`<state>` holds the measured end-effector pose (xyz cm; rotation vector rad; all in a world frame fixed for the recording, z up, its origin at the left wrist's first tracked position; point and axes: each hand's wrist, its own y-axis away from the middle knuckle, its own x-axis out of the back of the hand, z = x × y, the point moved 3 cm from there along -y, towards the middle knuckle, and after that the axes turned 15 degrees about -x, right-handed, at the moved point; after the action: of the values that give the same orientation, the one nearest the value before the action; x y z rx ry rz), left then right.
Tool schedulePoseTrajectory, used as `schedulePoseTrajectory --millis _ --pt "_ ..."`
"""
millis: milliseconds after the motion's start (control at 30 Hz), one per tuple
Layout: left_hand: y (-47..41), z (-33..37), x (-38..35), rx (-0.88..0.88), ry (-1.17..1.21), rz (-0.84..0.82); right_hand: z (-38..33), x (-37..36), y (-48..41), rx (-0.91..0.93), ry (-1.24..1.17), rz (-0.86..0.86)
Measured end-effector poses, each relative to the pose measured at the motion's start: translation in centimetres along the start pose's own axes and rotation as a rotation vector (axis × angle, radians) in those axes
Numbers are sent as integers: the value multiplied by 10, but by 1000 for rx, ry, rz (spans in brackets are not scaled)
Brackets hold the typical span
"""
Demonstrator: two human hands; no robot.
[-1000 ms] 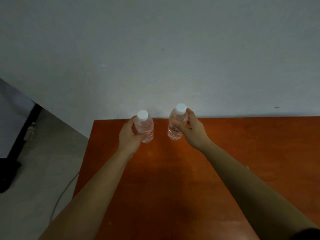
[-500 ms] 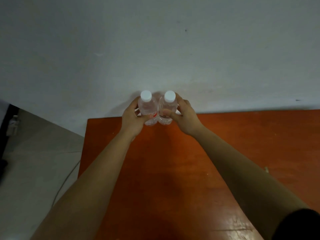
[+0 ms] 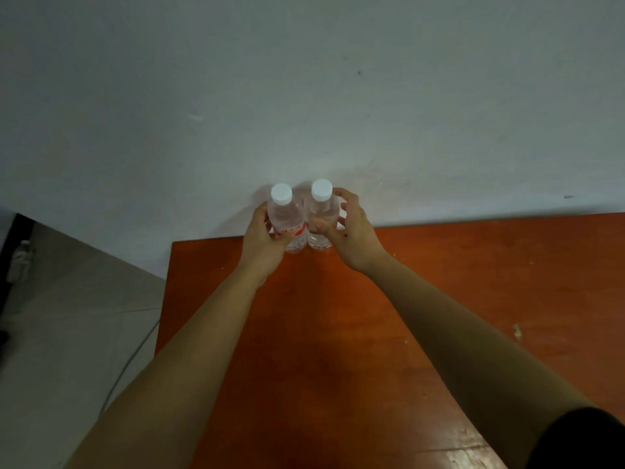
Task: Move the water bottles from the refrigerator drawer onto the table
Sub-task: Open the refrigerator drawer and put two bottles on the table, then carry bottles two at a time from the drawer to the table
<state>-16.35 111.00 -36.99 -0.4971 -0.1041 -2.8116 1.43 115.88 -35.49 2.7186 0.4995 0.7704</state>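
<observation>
Two clear water bottles with white caps stand upright and touching at the far edge of the orange-brown table point(image 3: 473, 282), against the wall. My left hand point(image 3: 262, 245) grips the left bottle point(image 3: 285, 218), which has a red label, from its left side. My right hand point(image 3: 351, 238) holds the right bottle point(image 3: 319, 211) with the thumb on its front and curled fingertips at its right shoulder. The fingers look loosely spread. No refrigerator drawer is in view.
A pale wall point(image 3: 338, 113) rises directly behind the table's far edge. To the left lies a grey tiled floor point(image 3: 67, 316) with a thin cable point(image 3: 135, 353) running along it. A dark object point(image 3: 10, 265) stands at the far left edge.
Both hands carried the bottles away from me and toward each other. The bottles were apart over the table; now they stand touching at the far edge. The right fingers have loosened.
</observation>
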Motion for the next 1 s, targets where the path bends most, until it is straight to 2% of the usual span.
schedulePoseTrajectory --millis 100,200,433,533,667,833,1000 --pt "9 26 7 -43 19 31 -3 19 22 38 180 15" --pt "22 66 18 -125 -85 95 -9 58 48 69 254 129" --pt "88 186 -26 -658 -638 -9 -17 182 160 128 410 616" --pt "129 248 -79 -840 -776 -4 6 243 238 129 609 807" --pt "207 324 -174 -1007 -836 -24 65 324 365 3 754 1050" --pt "347 387 -313 -1169 -783 -215 163 410 546 -242 733 1245" --pt "496 443 -437 -1364 -628 -380 256 469 720 -450 686 1384"
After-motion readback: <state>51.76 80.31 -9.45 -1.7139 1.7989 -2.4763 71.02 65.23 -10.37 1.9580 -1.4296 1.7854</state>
